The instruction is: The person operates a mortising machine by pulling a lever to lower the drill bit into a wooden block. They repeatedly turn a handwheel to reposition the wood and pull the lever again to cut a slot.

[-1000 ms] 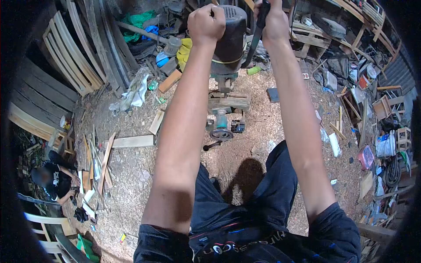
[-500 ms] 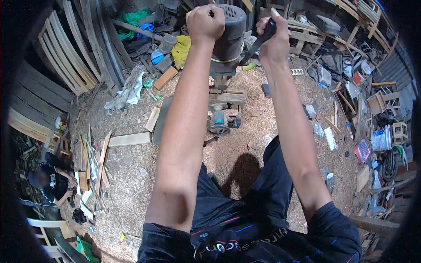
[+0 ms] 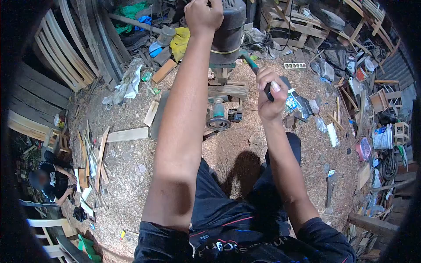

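Observation:
In the upper middle stands a dark cylindrical machine housing (image 3: 228,37) with a perforated top and a pale band round its lower part. My left hand (image 3: 204,16) is closed in a fist beside the top of the housing, and whatever lies inside the fingers is hidden. To the right of the housing, my right hand (image 3: 272,90) is wrapped round the black grip of a lever (image 3: 251,62), whose green arm runs up to the machine. Beneath the housing are a wooden block (image 3: 228,90) and a green power tool with a round base (image 3: 218,120).
Wood shavings cover the floor (image 3: 131,171). A board (image 3: 128,135) lies left of the machine. At far left another person (image 3: 50,179) sits low near wood strips. Curved slats (image 3: 66,52) lean at upper left; a white bucket (image 3: 382,138) stands at right.
My right hand has pulled the lever down toward me, so its grip now sits lower. My left hand stays by the housing; the view has shifted slightly.

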`<state>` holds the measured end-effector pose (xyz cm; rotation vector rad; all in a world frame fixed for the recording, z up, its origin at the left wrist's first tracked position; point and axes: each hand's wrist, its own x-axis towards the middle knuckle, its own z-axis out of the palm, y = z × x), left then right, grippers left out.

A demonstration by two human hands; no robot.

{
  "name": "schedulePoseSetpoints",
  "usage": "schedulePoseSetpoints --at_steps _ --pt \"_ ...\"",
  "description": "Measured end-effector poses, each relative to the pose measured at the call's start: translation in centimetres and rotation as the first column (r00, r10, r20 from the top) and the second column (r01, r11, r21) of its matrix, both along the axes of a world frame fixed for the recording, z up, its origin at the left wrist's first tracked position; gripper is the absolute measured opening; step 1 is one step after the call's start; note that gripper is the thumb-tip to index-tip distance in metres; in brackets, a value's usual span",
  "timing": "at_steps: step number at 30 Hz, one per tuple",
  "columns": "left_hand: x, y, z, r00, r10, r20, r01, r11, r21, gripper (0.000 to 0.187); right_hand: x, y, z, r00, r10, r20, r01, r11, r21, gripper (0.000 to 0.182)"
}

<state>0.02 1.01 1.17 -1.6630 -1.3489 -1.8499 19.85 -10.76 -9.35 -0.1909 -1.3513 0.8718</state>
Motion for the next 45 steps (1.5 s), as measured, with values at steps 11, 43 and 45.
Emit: schedulePoseSetpoints --at_steps 11,43,45 --pt "-0.5 0.7 2.3 0.998 0.045 -0.033 -0.043 0.998 0.049 0.036 -3.9 12.9 9.9 0.914 -0.355 0.195 0.367 0.930 -0.023 0.043" --pt "-1.5 0.3 4.5 0.978 0.040 -0.202 -0.020 0.995 0.098 0.032 -3.1 21.9 -2.7 0.611 -0.536 0.582 0.670 0.742 -0.020 0.039" --pt "-1.5 -1.0 2.6 0.997 0.015 -0.081 -0.007 0.995 0.102 0.043 -1.9 16.4 -6.1 0.722 -0.439 0.535 0.616 0.759 -0.209 0.033"
